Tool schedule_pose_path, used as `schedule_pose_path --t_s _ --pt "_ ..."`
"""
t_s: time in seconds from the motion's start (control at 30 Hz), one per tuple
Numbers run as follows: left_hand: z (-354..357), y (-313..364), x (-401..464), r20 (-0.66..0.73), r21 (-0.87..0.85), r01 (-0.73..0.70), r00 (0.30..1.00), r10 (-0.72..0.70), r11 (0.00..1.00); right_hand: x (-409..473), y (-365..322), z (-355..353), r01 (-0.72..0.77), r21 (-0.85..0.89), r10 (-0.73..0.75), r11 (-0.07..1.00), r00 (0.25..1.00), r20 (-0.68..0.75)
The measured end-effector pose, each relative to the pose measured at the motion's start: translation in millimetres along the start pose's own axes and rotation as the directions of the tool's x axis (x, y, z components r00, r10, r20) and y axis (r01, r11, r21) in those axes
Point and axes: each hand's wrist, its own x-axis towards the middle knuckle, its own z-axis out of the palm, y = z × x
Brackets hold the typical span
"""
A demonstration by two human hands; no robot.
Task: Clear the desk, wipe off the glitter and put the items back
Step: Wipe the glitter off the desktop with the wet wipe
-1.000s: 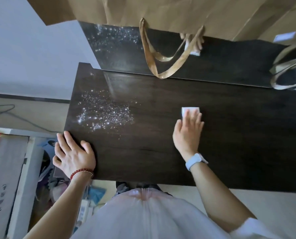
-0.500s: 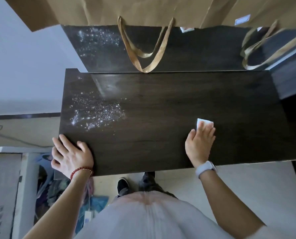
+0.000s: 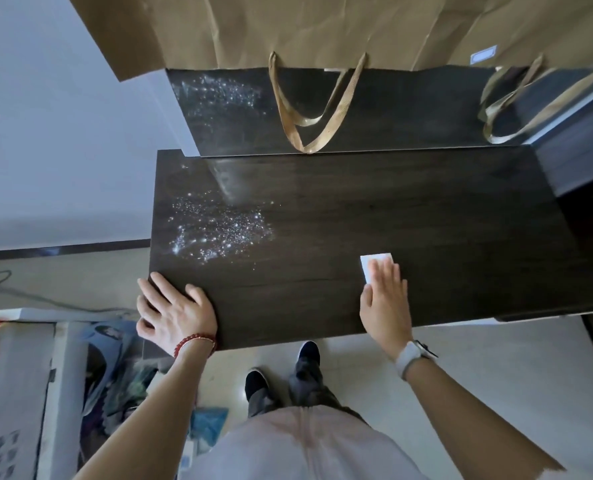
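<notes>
A dark wooden desk [image 3: 426, 209] fills the middle of the head view. Silver glitter [image 3: 219, 230] lies scattered on its left part, and its mirror image shows on the glossy back panel. My right hand [image 3: 387, 299] presses flat on a white wipe [image 3: 373, 263] near the desk's front right, fingers covering most of it. My left hand [image 3: 174, 311] rests spread on the desk's front left corner, holding nothing.
Two brown paper bags [image 3: 305, 26] with ribbon handles [image 3: 309, 109] hang over the back panel. Left of the desk stand boxes and clutter [image 3: 91, 368] on the floor. A grey cable [image 3: 18, 292] runs along the floor. My shoes [image 3: 281, 368] stand below the desk edge.
My right hand with the wipe slid right and toward the front edge, then slightly left. The left hand stayed on the corner. The camera tilted, showing more floor.
</notes>
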Motion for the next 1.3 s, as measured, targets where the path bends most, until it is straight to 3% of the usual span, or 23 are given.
schedule_pose_path --t_s 0.07,0.13,0.23,0.33,0.47,0.53,0.6,0.67,0.7,0.77,0.83,1.0,1.1,1.17,1.23,1.3 --pt "-1 0 1 0.005 0.001 0.001 1.000 -0.001 1.000 1 -18 2 -0.143 0.056 0.144 0.988 0.989 -0.027" --pt "-2 0 1 0.013 0.010 0.011 1.000 -0.011 1.000 -3 -51 15 -0.124 0.135 0.132 0.983 0.990 -0.048" --pt "-5 1 1 0.032 0.004 0.018 0.999 -0.018 1.000 -28 -111 42 0.146 0.146 -0.141 0.978 0.989 -0.044" --pt "-7 -1 2 0.062 0.010 0.024 0.998 -0.025 1.000 -43 -140 53 0.393 0.144 -0.398 0.908 0.917 0.004" --pt "-8 -4 4 0.083 -0.007 -0.001 0.997 0.001 1.000 -28 -127 35 0.521 0.208 -0.519 0.828 0.852 -0.065" --pt "-8 -7 3 0.091 0.002 -0.027 0.995 0.027 1.000 -19 -125 16 0.476 0.303 -0.476 0.826 0.876 -0.077" --pt "-8 -11 2 0.084 0.013 -0.063 0.995 0.062 0.998 -10 -126 4 0.274 0.460 -0.288 0.845 0.957 -0.042" --pt "-8 -13 1 0.076 0.026 -0.086 0.994 0.084 0.996 -4 -125 -1 0.117 0.555 -0.138 0.824 0.990 -0.004" --pt "-7 -13 0 0.070 0.032 -0.093 0.993 0.091 0.995 -5 -124 -3 0.146 0.536 -0.153 0.831 0.988 -0.032" --pt "-5 -13 0 0.053 0.036 -0.096 0.994 0.094 0.995 -15 -128 0 0.336 0.386 -0.326 0.859 0.941 -0.091" --pt "-5 -13 1 0.047 0.037 -0.094 0.995 0.093 0.995 -27 -136 12 0.440 0.214 -0.439 0.872 0.897 -0.056" --pt "-4 -13 1 0.037 0.051 -0.105 0.994 0.104 0.993 -31 -156 27 0.343 -0.024 -0.343 0.939 0.939 0.028" --pt "-3 -13 1 0.034 0.050 -0.112 0.993 0.110 0.992 -26 -157 24 0.409 -0.048 -0.410 0.911 0.912 -0.009" --pt "-4 -13 1 0.034 0.044 -0.105 0.994 0.103 0.994 -17 -151 18 0.403 0.169 -0.407 0.900 0.913 -0.011" --pt "-4 -13 1 0.041 0.049 -0.110 0.993 0.108 0.993 -5 -144 0 0.180 0.476 -0.236 0.861 0.970 0.060" --pt "-4 -13 1 0.041 0.048 -0.107 0.994 0.106 0.993 5 -133 -17 -0.020 0.639 -0.073 0.769 0.990 0.119"
